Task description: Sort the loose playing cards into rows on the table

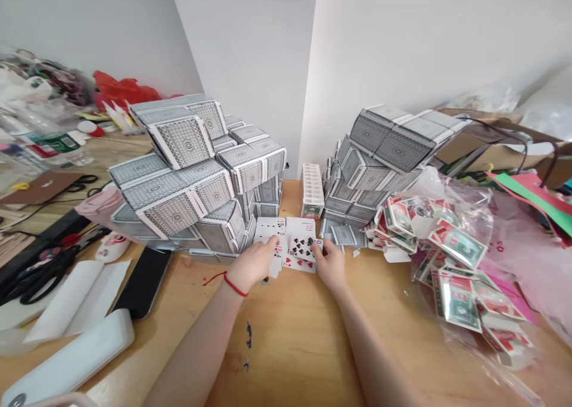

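My left hand point(254, 261), with a red cord at the wrist, is closed in a pinch on some playing cards point(276, 265) that show their faces. Between the thumb and fingers of my right hand point(330, 264) is the edge of a black ten-pip playing card point(300, 246), apparently spades. Beneath that card lies a red seven card point(298, 265), face up. More face-up cards point(267, 223) lie just beyond my left hand. My fingers partly hide the cards, so I cannot tell how many each hand holds.
Stacked boxes of grey-backed cards rise at left point(179, 186) and right point(379, 145). A row of card packs point(311, 186) stands between them. Opened card cartons point(456, 294) heap up at right. A phone point(145, 282), scissors point(49, 276) and a white device point(75, 359) lie at left.
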Demonstrator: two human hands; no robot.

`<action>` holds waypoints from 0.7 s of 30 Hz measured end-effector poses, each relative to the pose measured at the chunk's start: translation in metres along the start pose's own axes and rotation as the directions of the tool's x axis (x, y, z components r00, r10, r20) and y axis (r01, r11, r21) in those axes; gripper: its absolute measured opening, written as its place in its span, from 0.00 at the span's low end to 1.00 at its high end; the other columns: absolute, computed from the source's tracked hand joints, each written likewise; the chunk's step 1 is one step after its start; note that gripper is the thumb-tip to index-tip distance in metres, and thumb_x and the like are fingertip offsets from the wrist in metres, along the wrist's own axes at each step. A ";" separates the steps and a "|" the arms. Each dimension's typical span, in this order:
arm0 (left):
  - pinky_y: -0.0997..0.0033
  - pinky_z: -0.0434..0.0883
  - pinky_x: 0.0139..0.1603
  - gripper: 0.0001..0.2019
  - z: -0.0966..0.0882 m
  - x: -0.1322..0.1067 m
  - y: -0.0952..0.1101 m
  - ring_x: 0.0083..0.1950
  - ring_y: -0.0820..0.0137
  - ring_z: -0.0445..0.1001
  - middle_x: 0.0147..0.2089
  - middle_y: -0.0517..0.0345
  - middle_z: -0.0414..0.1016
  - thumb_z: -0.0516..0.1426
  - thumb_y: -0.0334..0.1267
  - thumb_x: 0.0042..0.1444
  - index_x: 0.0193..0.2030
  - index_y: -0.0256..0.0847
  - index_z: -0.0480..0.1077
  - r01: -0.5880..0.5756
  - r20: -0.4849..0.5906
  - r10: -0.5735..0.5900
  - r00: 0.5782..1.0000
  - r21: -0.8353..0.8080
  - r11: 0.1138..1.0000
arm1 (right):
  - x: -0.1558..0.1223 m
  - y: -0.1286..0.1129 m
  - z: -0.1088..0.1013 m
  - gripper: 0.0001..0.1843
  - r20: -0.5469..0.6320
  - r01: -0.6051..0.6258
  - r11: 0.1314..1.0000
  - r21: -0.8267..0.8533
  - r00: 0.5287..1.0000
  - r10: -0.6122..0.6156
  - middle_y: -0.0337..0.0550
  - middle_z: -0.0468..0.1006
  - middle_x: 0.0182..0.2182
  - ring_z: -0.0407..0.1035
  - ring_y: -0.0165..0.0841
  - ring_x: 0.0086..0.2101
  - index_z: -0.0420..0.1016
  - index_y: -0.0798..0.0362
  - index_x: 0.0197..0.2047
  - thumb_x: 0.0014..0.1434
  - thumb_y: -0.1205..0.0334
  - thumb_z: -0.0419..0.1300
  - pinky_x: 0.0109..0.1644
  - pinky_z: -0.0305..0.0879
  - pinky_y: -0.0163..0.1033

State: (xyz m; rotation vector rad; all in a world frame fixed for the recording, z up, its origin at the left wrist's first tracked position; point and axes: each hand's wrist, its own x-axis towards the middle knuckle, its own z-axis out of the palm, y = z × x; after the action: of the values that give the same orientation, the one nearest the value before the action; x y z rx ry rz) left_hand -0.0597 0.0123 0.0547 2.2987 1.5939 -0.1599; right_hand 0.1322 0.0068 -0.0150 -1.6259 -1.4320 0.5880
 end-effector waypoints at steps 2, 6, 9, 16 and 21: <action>0.70 0.64 0.32 0.24 0.001 0.002 -0.001 0.36 0.61 0.72 0.34 0.51 0.70 0.53 0.25 0.43 0.50 0.40 0.57 -0.003 0.018 0.003 1.000 -0.035 0.999 | 0.000 0.001 -0.001 0.19 -0.034 -0.022 1.000 0.009 0.999 0.022 0.32 0.55 0.14 0.51 0.26 0.19 0.54 0.52 0.19 0.54 0.48 0.48 0.23 0.47 0.31; 0.70 0.64 0.32 0.20 0.003 0.008 -0.003 0.36 0.62 0.72 0.35 0.51 0.71 0.53 0.25 0.43 0.45 0.41 0.60 -0.012 0.007 0.013 1.000 -0.040 0.999 | 0.000 0.003 -0.001 0.17 -0.040 -0.043 0.999 0.017 0.998 0.043 0.33 0.58 0.15 0.53 0.27 0.19 0.58 0.53 0.21 0.54 0.50 0.48 0.23 0.49 0.31; 0.70 0.64 0.32 0.18 0.004 0.010 -0.003 0.36 0.62 0.72 0.35 0.51 0.71 0.54 0.25 0.43 0.43 0.40 0.61 -0.022 -0.011 0.022 1.000 -0.010 1.000 | 0.001 0.004 -0.001 0.16 -0.024 -0.036 0.999 0.003 0.999 0.036 0.33 0.58 0.15 0.53 0.27 0.19 0.61 0.53 0.22 0.54 0.51 0.48 0.22 0.49 0.31; 0.68 0.65 0.32 0.16 -0.001 0.012 0.004 0.36 0.62 0.72 0.42 0.48 0.66 0.58 0.32 0.42 0.40 0.38 0.62 0.023 -0.087 -0.018 0.996 0.055 0.998 | 0.000 0.002 -0.001 0.17 -0.002 -0.044 0.999 -0.002 0.999 0.044 0.32 0.58 0.15 0.53 0.27 0.19 0.61 0.53 0.21 0.54 0.50 0.48 0.23 0.49 0.31; 0.70 0.64 0.31 0.12 -0.008 0.015 0.005 0.33 0.66 0.71 0.42 0.52 0.67 0.58 0.35 0.44 0.37 0.40 0.63 0.009 -0.141 -0.001 0.990 0.059 0.998 | 0.000 0.002 -0.001 0.18 -0.008 -0.039 0.999 -0.006 0.999 0.039 0.32 0.56 0.15 0.52 0.26 0.19 0.61 0.53 0.21 0.54 0.49 0.49 0.22 0.48 0.31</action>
State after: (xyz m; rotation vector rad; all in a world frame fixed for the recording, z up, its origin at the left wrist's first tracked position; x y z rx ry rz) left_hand -0.0502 0.0264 0.0596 2.3990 1.6840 -0.0480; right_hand 0.1340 0.0070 -0.0159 -1.6620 -1.4001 0.5989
